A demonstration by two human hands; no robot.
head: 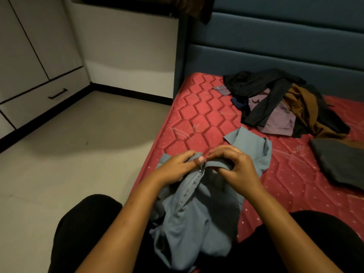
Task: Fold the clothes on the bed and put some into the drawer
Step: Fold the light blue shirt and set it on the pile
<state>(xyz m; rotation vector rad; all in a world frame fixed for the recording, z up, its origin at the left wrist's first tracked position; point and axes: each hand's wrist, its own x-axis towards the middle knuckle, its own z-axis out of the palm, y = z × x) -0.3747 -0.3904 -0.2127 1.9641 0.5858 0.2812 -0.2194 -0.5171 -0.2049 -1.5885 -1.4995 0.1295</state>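
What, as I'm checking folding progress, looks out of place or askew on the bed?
A heap of black, purple and brown clothes lies tangled and unfolded farther up the mattress. The blue-grey garment, pinched by the left hand and right hand, hangs crumpled off the near edge.

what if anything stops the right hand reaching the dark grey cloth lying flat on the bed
Probably nothing, so likely yes, once it lets go: the right hand grips the blue-grey garment along with the left hand. Only bare mattress lies between it and the dark grey cloth.
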